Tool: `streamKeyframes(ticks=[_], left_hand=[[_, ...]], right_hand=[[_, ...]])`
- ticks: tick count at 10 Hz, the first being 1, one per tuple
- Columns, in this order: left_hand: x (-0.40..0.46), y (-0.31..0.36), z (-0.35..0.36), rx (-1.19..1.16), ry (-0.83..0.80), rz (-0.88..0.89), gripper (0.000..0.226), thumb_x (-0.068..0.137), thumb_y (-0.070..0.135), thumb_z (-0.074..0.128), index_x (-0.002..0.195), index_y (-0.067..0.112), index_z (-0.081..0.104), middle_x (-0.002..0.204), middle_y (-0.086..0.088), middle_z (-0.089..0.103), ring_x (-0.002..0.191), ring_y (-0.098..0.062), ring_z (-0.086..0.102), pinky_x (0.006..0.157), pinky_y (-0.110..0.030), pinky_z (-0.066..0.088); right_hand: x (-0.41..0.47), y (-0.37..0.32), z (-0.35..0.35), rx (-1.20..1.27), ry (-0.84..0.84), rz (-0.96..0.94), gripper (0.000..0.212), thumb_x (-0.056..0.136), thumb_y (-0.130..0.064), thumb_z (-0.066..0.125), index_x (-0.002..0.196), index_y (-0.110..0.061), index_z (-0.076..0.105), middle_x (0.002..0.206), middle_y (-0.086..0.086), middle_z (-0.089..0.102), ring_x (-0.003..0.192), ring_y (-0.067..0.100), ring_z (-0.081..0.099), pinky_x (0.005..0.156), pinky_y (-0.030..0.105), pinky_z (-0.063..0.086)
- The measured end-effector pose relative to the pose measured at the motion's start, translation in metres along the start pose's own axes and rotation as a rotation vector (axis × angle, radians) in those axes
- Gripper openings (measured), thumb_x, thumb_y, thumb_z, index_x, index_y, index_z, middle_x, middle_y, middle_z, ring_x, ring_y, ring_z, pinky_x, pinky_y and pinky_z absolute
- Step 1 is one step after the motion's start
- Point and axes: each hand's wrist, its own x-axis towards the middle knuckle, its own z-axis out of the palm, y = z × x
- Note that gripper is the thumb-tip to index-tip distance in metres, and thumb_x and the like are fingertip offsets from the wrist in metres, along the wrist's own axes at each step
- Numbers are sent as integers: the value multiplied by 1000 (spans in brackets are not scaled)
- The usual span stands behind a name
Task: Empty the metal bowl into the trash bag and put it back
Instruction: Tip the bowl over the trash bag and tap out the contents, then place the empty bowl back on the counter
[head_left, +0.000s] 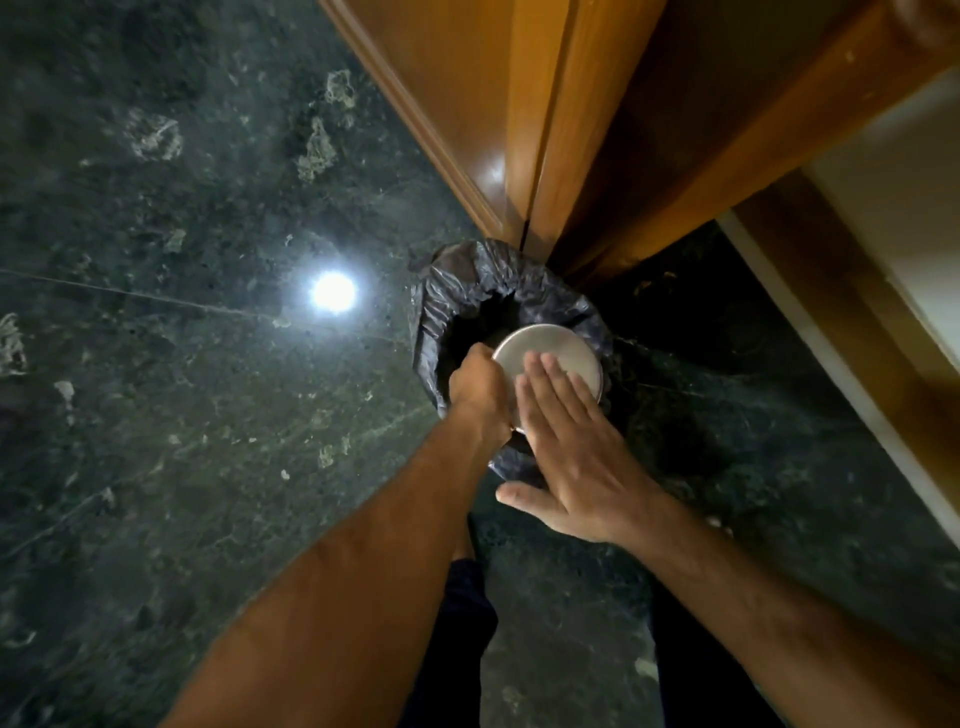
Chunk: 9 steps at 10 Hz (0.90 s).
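Observation:
The metal bowl (550, 348) is turned upside down over the open mouth of a black trash bag (467, 296) that lines a bin on the floor. My left hand (480, 387) grips the bowl's left rim. My right hand (576, 457) is flat with fingers together and stretched out, its fingertips lying on the bowl's upturned bottom. What is inside the bag is hidden in the dark.
The bin stands against the corner of a wooden door and frame (524, 156). Dark green marble floor (182, 389) spreads to the left, with a bright lamp reflection (333, 291). A pale wall with skirting (852, 332) runs at the right. My legs (467, 623) are below.

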Motion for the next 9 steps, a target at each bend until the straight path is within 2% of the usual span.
streamKeyframes(ticks=[1,2,3,4,5,6,7,8,9], left_hand=[[-18,3,-7,213,107,322,36,97,30,44,72,10,60,74,-7,61,80,-29,59,68,-38,49],[-51,-1,-20,574,-41,911,36,92,29,40,63,16,56,61,-1,53,59,-18,52,51,-31,41],[-86,-4,-35,707,-145,1415,42,92,26,44,56,6,53,53,-2,46,48,-10,38,49,-17,35],[-119,3,-44,817,-189,1742,43,100,29,42,71,0,56,77,-17,53,74,-26,50,71,-37,44],[-172,25,-58,841,-215,1604,58,100,64,29,116,12,49,131,4,38,127,-20,36,113,-19,25],[-238,50,-77,803,-227,1350,98,81,85,45,150,18,26,155,7,19,147,-17,20,121,-31,23],[-311,84,-97,916,-181,1186,138,54,91,70,158,26,8,160,4,22,142,-9,25,112,-38,37],[-380,109,-107,1035,-140,1222,148,49,77,86,159,30,0,164,8,18,138,-5,26,107,-30,34],[-435,134,-104,1070,-158,1290,148,50,65,94,158,30,0,165,9,11,136,-3,24,107,-26,32]], right_hand=[[-4,-6,-20,395,282,426,91,92,-66,31,153,1,21,161,25,22,150,35,21,120,43,23],[4,-1,-56,1564,354,1291,87,87,-76,39,129,-1,49,116,21,59,105,31,59,90,42,51],[-3,4,-86,2148,146,1320,48,93,-51,55,103,-4,61,93,16,63,82,23,60,65,32,50],[-14,-10,-109,2004,214,1149,22,94,-18,50,104,-7,66,91,14,70,80,24,66,63,35,54],[-32,-25,-155,2027,290,950,28,98,-7,43,111,-10,68,103,17,74,93,28,71,75,43,60],[-53,-51,-213,1946,326,814,33,102,-8,43,120,-23,66,119,11,70,112,30,66,95,56,54],[-72,-82,-277,1795,364,683,36,102,-14,45,122,-37,65,128,3,63,118,26,60,94,58,55],[-91,-108,-341,1728,420,608,38,103,-13,44,125,-37,63,127,0,61,116,21,59,84,45,60],[-109,-121,-396,1716,470,558,39,103,-8,42,126,-32,62,126,2,60,116,23,58,80,44,61]])
